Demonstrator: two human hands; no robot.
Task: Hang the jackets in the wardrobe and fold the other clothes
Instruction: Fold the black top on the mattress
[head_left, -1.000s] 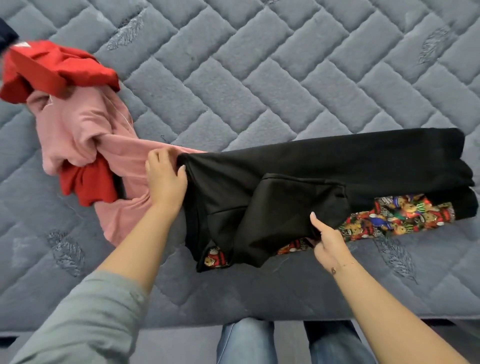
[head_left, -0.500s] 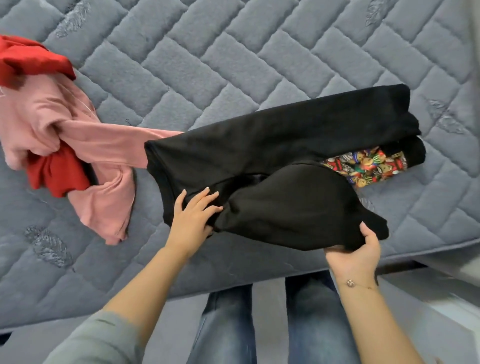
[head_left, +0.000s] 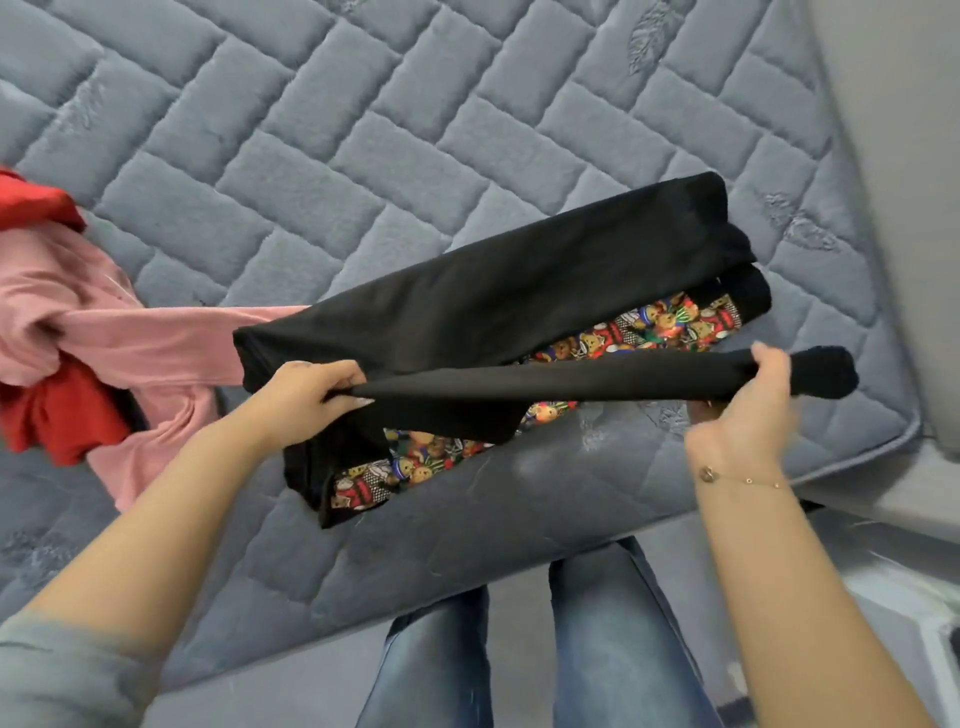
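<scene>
A black sweatshirt (head_left: 519, 291) with a colourful teddy-bear print lies folded lengthwise on the grey quilted mattress (head_left: 415, 130). Its black sleeve (head_left: 571, 387) is stretched taut above the body. My left hand (head_left: 306, 395) pinches the sleeve near the shoulder end. My right hand (head_left: 753, 410) grips it near the cuff, which sticks out to the right. The printed front (head_left: 670, 325) shows between the sleeve and the folded body.
A pink garment (head_left: 104, 332) and a red one (head_left: 57, 415) lie crumpled at the left, the pink one touching the sweatshirt. The mattress edge (head_left: 623, 499) runs just in front of my legs (head_left: 519, 649). A pale wall or furniture face (head_left: 904, 208) stands at the right.
Both hands have lifted and pulled the black sleeve straight across the sweatshirt. My left hand went from lying flat on the fabric to pinching it. The view shifted left and down.
</scene>
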